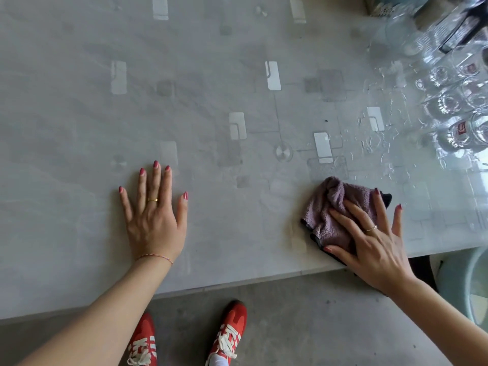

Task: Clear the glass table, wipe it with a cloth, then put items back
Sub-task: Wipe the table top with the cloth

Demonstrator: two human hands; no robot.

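step: we are wiping the bench; most of the top is lying bare, so we are judging the clearing done and the put-back not yet started.
cloth: bunched mauve cloth is lying on the bench near its front edge, right of centre.
right grip: right hand is pressing flat on the cloth, fingers spread, palm over its near-right part; not pinching it, just pinning it down.
left grip: left hand is resting flat and splayed on bare glass, holding nothing, well apart from the cloth.
key relation: unwiped wet patch is lying ahead and slightly right of the cloth, between it and the glasses; we are reading the next stroke as going away from the body.
nearer hand: right, already on the cloth; left is only bracing.
risk: we are judging that a long forward-right stroke could be knocking the glasses at the far right.
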